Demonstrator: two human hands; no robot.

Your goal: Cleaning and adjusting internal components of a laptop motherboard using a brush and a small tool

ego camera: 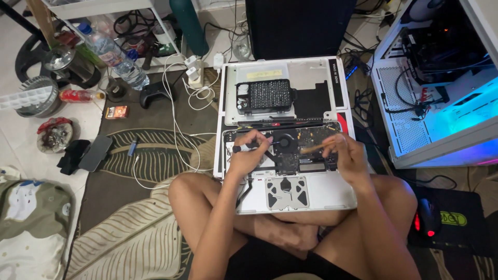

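1. Your left hand (249, 155) grips a black screwdriver (248, 147), fingers closed round it.
2. Your right hand (346, 155) pinches a brush (317, 147).
3. Both work over the opened laptop (311, 194) on your lap.

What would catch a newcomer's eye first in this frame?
The opened laptop lying across the seated person's crossed legs at centre, its circuit board and fan bare. Over it, the left hand grips a black-and-white tool, and the right hand holds a thin wooden-handled tool. At the right edge, an open white computer case glows blue.
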